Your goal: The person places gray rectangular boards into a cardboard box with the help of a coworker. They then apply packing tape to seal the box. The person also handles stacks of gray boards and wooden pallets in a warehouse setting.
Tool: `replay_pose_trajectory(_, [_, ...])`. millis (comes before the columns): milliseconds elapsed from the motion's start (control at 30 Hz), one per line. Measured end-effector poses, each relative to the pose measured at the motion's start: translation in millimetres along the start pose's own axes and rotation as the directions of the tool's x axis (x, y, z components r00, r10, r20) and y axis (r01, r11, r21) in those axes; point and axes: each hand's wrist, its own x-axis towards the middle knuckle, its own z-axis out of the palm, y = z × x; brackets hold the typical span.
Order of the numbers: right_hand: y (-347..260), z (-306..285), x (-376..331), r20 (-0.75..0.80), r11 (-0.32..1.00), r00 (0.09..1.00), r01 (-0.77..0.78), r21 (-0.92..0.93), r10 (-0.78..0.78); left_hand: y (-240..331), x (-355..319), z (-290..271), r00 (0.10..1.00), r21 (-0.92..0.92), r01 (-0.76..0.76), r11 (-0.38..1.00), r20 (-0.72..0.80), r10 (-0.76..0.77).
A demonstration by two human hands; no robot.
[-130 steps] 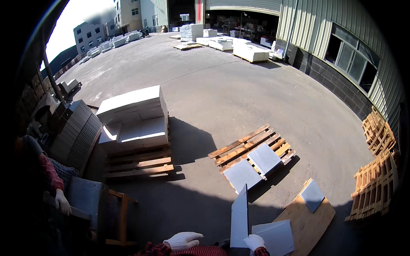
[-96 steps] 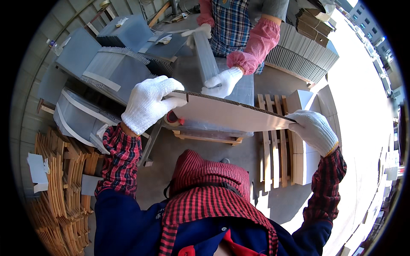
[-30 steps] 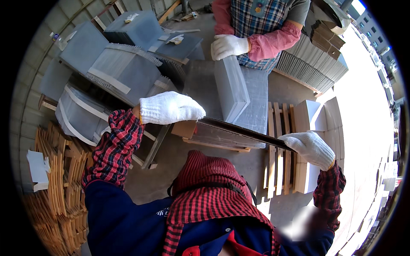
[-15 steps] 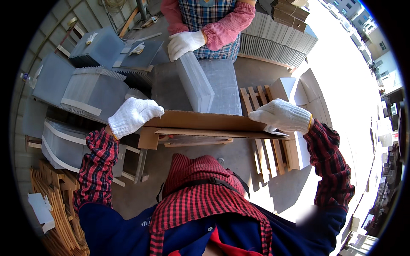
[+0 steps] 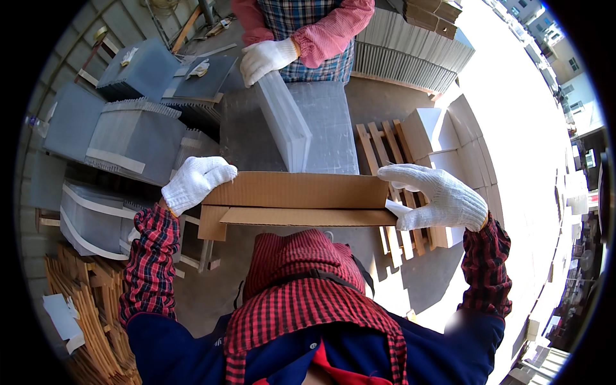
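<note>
A long, narrow cardboard box (image 5: 301,190) with brown inner faces stands open in front of me, between my gloved hands. My left hand (image 5: 199,184) pinches its upper left corner, and a brown flap hangs below that end. At the right end my right hand (image 5: 443,196) spans the box, fingers at the far wall and thumb at the near wall, beside a small white flap (image 5: 398,208). Just beyond the box, a co-worker's gloved hand (image 5: 266,61) steadies an upright stack of pale grey panels (image 5: 285,122) on a grey-topped table (image 5: 247,138).
Grey sheet stacks (image 5: 138,138) stand at the left, above a pile of flat brown cardboard (image 5: 96,308). A wooden pallet (image 5: 378,144) and white cartons (image 5: 443,138) are on the right. More panels (image 5: 410,48) sit behind the co-worker.
The box has tipped so more of its brown inside shows. My right hand has spread its fingers and thumb across the right end; my left hand keeps its hold.
</note>
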Motion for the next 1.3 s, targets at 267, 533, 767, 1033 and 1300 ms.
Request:
replay_pose_trajectory(267, [16, 6, -3, 0.024, 0.993, 0.999, 0.033, 0.111, -0.036, -7, 3, -2, 0.999, 0.018, -0.033, 0.999, -0.01, 0.033])
replay_pose_trajectory(533, [33, 16, 20, -0.15, 0.977, 0.985, 0.11, 0.183, -0.083, 26, 6, 4, 0.772, 0.644, -0.36, 0.675, -0.2, 0.603])
replay_pose_trajectory(767, [29, 43, 43, -0.46, 0.98, 0.872, 0.097, -0.175, -0.169, 31, -5, 32, 0.781, 0.39, -0.505, 0.77, -0.173, 0.6])
replay_pose_trajectory(1033, [41, 38, 50, -0.531, 0.873, 0.776, 0.051, -0.485, -0.34, 49, -2, 37, 0.75, 0.685, -0.554, 0.474, 0.165, 0.64])
replay_pose_trajectory(1300, [28, 36, 46, -0.565, 0.566, 0.452, -0.15, -0.811, -0.69, 52, 8, 49, 0.833, 0.74, -0.415, 0.529, 0.076, 0.548])
